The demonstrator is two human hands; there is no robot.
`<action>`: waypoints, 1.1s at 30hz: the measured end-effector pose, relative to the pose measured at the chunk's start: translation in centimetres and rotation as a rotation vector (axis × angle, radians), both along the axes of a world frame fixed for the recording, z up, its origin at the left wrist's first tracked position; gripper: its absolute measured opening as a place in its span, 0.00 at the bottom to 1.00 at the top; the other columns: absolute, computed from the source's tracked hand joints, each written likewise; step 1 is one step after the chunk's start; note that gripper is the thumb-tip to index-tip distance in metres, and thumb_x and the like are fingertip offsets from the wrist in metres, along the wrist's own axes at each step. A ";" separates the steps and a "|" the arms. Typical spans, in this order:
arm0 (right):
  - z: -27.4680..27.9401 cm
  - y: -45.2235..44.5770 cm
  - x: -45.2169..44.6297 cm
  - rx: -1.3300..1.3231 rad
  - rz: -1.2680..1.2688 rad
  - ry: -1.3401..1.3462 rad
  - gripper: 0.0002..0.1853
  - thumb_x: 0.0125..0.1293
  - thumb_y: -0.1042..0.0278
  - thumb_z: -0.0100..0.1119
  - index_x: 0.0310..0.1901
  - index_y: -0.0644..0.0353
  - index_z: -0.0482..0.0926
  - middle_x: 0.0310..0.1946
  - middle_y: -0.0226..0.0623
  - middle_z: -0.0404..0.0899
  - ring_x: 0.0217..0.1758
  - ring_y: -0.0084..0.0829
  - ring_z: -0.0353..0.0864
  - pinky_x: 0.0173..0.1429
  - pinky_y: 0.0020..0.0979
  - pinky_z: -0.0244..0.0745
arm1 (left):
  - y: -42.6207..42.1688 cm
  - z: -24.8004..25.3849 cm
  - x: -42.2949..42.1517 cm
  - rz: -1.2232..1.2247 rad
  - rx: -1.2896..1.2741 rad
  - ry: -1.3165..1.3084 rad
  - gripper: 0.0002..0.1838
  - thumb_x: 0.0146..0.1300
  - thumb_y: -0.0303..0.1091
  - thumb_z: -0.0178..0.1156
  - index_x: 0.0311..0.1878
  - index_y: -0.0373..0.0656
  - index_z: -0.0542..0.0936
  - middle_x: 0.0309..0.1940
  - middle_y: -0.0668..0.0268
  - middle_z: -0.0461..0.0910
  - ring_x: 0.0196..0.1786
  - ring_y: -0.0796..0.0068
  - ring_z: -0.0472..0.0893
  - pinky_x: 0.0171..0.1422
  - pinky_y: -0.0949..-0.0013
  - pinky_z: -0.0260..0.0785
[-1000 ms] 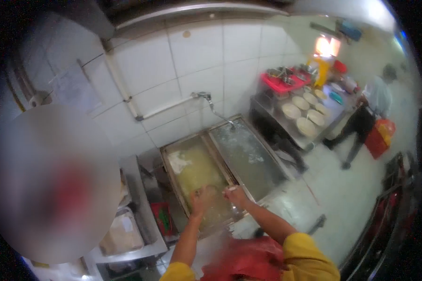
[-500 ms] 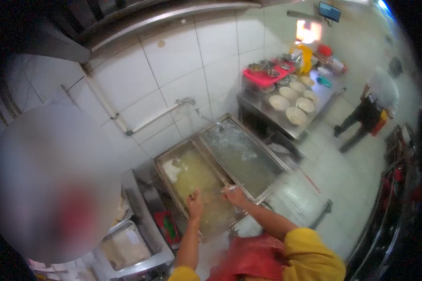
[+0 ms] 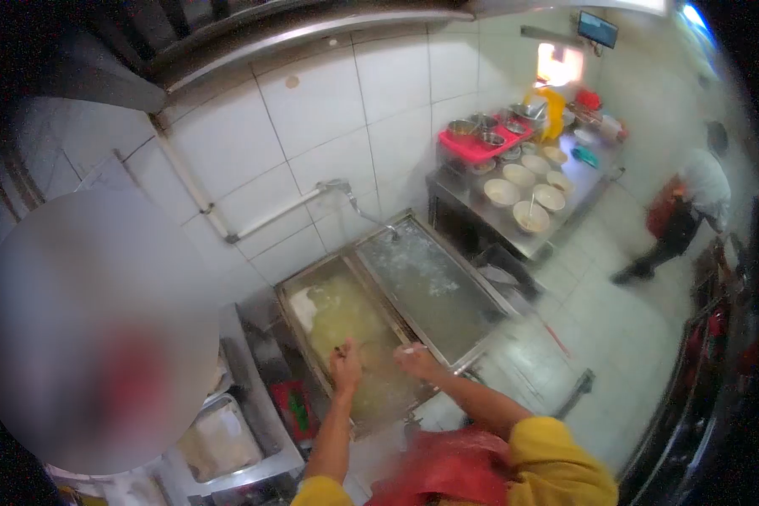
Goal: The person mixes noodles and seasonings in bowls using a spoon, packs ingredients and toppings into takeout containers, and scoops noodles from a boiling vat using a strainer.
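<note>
Two filled sink basins lie in front of me. Over the yellowish water of the left basin (image 3: 346, 308) is my left hand (image 3: 346, 367), its fingers closed on something small and dark that I cannot make out. My right hand (image 3: 417, 361) is closed near the divider between the basins, with a small whitish thing at its fingers, too small to name. A pale patch shows at the left basin's far left side. The right basin (image 3: 434, 295) holds greyish water with foam under a wall tap (image 3: 337, 185).
Bowls (image 3: 502, 192) and a pink tray (image 3: 478, 150) of metal pots stand on a steel table (image 3: 527, 244) at the right. Beyond it a person (image 3: 704, 185) bends with something red. A metal tray (image 3: 219, 443) sits on the left counter. A blurred round area covers the far left.
The view has turned slightly since a second ago. The person at the right has moved and bent over. Both my hands stay above the left basin and divider, shifted only a little.
</note>
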State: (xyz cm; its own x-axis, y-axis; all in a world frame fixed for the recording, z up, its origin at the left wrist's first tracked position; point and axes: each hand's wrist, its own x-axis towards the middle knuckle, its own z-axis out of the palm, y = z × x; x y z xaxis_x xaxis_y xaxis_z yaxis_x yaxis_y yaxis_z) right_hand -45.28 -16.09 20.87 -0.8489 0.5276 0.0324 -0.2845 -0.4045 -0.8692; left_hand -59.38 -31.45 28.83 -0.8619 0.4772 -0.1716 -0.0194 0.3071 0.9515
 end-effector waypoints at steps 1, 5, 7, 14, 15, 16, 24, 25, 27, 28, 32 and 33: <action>0.5 0.6 -0.2 0.283 0.143 -0.257 0.13 0.65 0.61 0.49 0.36 0.62 0.77 0.31 0.35 0.79 0.35 0.26 0.79 0.35 0.28 0.77 | 0.0 -0.1 0.0 -0.086 -0.071 0.008 0.23 0.65 0.50 0.48 0.42 0.33 0.72 0.36 0.58 0.74 0.39 0.65 0.72 0.48 0.61 0.61; 5.3 2.4 1.1 0.574 0.264 -0.481 0.18 0.65 0.54 0.45 0.29 0.60 0.76 0.20 0.31 0.76 0.23 0.29 0.74 0.32 0.34 0.71 | 1.9 6.3 4.2 0.344 -0.028 0.233 0.22 0.65 0.50 0.48 0.31 0.36 0.71 0.25 0.63 0.70 0.31 0.71 0.67 0.39 0.63 0.60; 7.4 3.1 3.0 0.985 0.293 -0.437 0.15 0.65 0.57 0.48 0.33 0.60 0.77 0.24 0.31 0.78 0.26 0.28 0.76 0.36 0.30 0.73 | 1.5 7.7 5.7 0.253 -0.179 0.031 0.25 0.65 0.52 0.48 0.27 0.37 0.67 0.22 0.66 0.66 0.29 0.73 0.65 0.36 0.64 0.59; 15.2 4.5 11.8 0.511 0.463 -0.503 0.14 0.65 0.57 0.50 0.38 0.59 0.80 0.26 0.32 0.80 0.29 0.21 0.76 0.36 0.25 0.72 | -1.8 2.0 11.1 0.390 0.020 0.113 0.21 0.64 0.47 0.52 0.25 0.39 0.67 0.23 0.66 0.66 0.29 0.74 0.67 0.35 0.65 0.60; 15.2 5.2 13.1 0.512 0.491 -0.498 0.14 0.65 0.57 0.50 0.38 0.59 0.80 0.26 0.32 0.80 0.29 0.21 0.76 0.36 0.25 0.72 | -2.3 2.1 12.2 0.427 0.150 0.049 0.17 0.64 0.42 0.52 0.25 0.39 0.69 0.24 0.65 0.67 0.29 0.72 0.68 0.35 0.64 0.61; 15.0 5.9 14.5 0.658 0.496 -0.452 0.15 0.65 0.57 0.49 0.41 0.58 0.79 0.26 0.32 0.80 0.31 0.21 0.77 0.39 0.25 0.72 | -2.7 2.2 13.4 0.461 0.282 -0.015 0.14 0.64 0.37 0.53 0.26 0.39 0.71 0.24 0.63 0.69 0.28 0.69 0.69 0.35 0.64 0.61; 18.6 8.7 20.4 0.751 0.550 -0.472 0.18 0.68 0.56 0.41 0.47 0.55 0.77 0.30 0.35 0.79 0.30 0.26 0.77 0.36 0.29 0.72 | -4.2 -0.2 20.8 0.196 -0.139 1.116 0.02 0.56 0.24 0.54 0.29 0.38 0.74 0.19 0.58 0.70 0.24 0.60 0.69 0.29 0.65 0.59; 18.8 8.8 20.6 0.766 0.525 -0.463 0.17 0.68 0.57 0.41 0.47 0.55 0.77 0.29 0.34 0.79 0.30 0.26 0.76 0.36 0.29 0.72 | -4.1 -0.8 21.4 0.214 -0.006 0.964 0.03 0.56 0.25 0.54 0.28 0.38 0.74 0.18 0.59 0.70 0.22 0.61 0.70 0.27 0.65 0.58; 18.7 8.7 20.8 0.775 0.507 -0.453 0.17 0.68 0.57 0.42 0.48 0.56 0.77 0.29 0.34 0.79 0.30 0.26 0.76 0.36 0.29 0.72 | -3.4 3.9 23.1 0.133 0.012 0.864 0.07 0.57 0.28 0.53 0.25 0.38 0.73 0.17 0.59 0.69 0.21 0.60 0.69 0.25 0.65 0.57; 18.4 8.6 20.6 0.779 0.478 -0.384 0.16 0.68 0.59 0.43 0.48 0.57 0.77 0.28 0.35 0.79 0.30 0.27 0.76 0.37 0.29 0.72 | -3.0 6.5 23.9 0.054 0.039 0.762 0.10 0.58 0.31 0.53 0.21 0.39 0.72 0.16 0.59 0.69 0.19 0.59 0.68 0.24 0.66 0.56; 18.0 7.6 19.0 0.983 0.273 -0.079 0.16 0.66 0.61 0.45 0.47 0.60 0.77 0.28 0.39 0.78 0.30 0.30 0.76 0.37 0.30 0.72 | -1.6 9.7 26.2 -0.048 0.118 0.547 0.15 0.55 0.35 0.54 0.16 0.41 0.69 0.14 0.62 0.66 0.18 0.59 0.67 0.22 0.66 0.57; 16.9 7.2 18.3 0.980 0.271 -0.077 0.16 0.66 0.61 0.45 0.47 0.60 0.77 0.28 0.39 0.78 0.30 0.30 0.76 0.37 0.30 0.72 | -1.1 9.0 26.8 -0.053 0.127 0.515 0.13 0.53 0.35 0.54 0.16 0.41 0.69 0.14 0.61 0.67 0.18 0.59 0.68 0.23 0.64 0.58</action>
